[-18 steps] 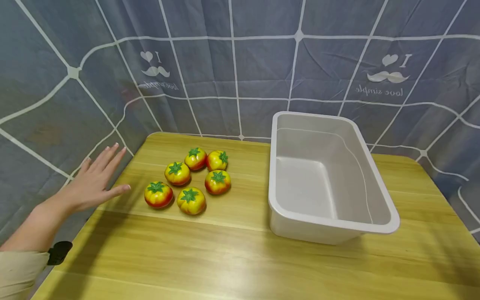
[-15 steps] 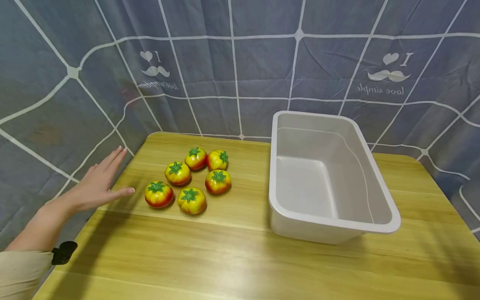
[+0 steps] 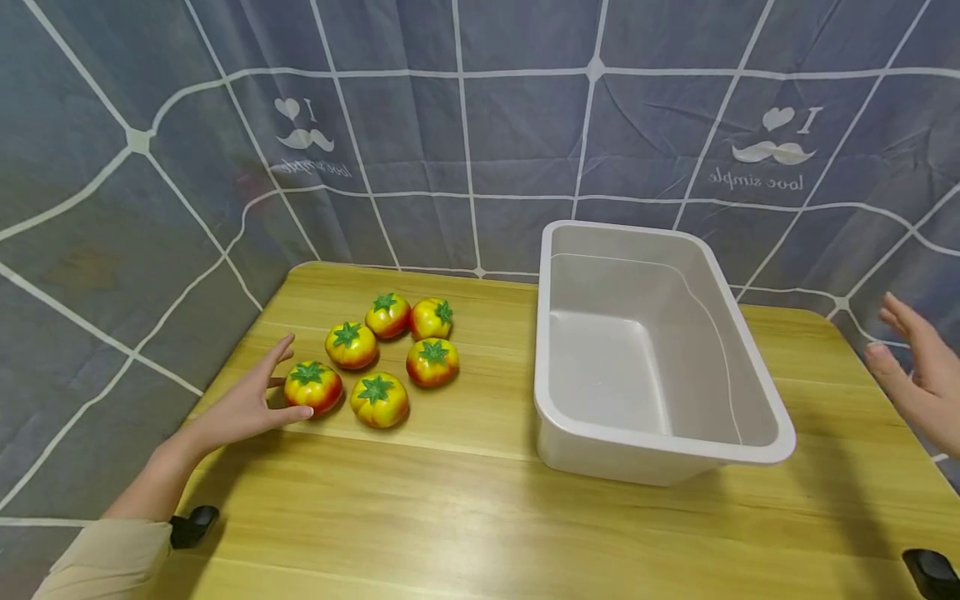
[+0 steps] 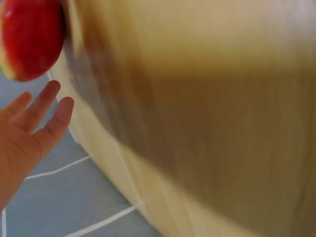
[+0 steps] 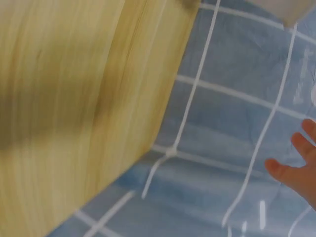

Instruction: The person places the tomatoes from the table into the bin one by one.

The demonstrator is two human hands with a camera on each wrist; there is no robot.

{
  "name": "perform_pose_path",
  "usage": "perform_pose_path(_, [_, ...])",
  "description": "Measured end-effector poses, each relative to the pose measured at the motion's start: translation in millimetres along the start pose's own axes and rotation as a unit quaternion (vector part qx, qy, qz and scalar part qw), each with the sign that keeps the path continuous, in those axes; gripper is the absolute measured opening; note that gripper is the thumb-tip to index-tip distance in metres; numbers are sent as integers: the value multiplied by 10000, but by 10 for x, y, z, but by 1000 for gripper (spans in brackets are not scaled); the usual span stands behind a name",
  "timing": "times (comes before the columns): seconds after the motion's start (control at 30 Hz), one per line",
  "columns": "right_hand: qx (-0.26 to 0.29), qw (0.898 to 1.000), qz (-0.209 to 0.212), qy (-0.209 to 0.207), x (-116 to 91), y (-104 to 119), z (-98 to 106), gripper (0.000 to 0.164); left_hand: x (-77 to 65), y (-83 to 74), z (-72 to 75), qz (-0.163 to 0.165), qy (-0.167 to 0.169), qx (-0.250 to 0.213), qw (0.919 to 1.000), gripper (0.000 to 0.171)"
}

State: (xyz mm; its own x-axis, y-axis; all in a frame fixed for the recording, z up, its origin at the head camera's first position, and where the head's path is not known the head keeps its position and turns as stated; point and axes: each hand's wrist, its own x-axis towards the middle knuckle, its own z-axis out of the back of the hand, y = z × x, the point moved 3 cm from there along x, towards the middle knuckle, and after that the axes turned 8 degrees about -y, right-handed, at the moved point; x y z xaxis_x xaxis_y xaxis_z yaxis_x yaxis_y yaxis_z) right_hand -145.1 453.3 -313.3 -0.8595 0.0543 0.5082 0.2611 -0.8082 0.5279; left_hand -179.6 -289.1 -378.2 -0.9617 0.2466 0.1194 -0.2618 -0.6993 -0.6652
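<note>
The left hand (image 3: 242, 410) has its fingers (image 3: 267, 367) spread and slightly bent, thumb held apart. The leftmost tomato (image 3: 319, 393) sits on the table (image 3: 465, 517) with its green leaf star (image 3: 307, 372) facing up, its wider axis lying level. The thumb is at its near side, the fingers at its left and far side (whether they touch it, I cannot tell). It is squat and glossy, yellow above and red below. Five more tomatoes (image 3: 379, 403) lie to its right and beyond; farther right stands the grey box (image 3: 607, 367). Right of that, the right hand (image 3: 928, 379) hovers, fingers spread.
</note>
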Motion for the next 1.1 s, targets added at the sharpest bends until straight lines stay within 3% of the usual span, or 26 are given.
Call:
perform_pose_path(0.03, [75, 9993, -139, 325, 15, 325, -52, 60, 2, 13, -20, 11, -19, 12, 10000, 105])
perform_pose_path(0.1, [134, 9955, -414, 845, 71, 640, -136, 62, 4, 27, -45, 10, -51, 35, 10000, 106])
perform_pose_path(0.23, [519, 9867, -686, 1377, 216, 740, -316, 62, 17, 38, -88, 30, -113, 71, 9999, 106])
perform_pose_path(0.37, [685, 9823, -607, 1634, 351, 710, -492, 57, 11, 52, -126, 49, -133, 95, 9999, 106])
perform_pose_path(0.57, [910, 9807, -370, 1689, 458, 803, -652, 52, 7, 50, -151, 127, -149, 99, 9998, 104])
perform_pose_path(0.83, [824, 9780, -955, 1660, 531, 914, -792, 54, 17, 51, -160, 187, -186, 250, 9993, 91])
perform_pose_path(1.1, [650, 9806, -1157, 1442, 587, 961, -851, 52, 29, 63, -181, 286, -249, 340, 9987, 84])
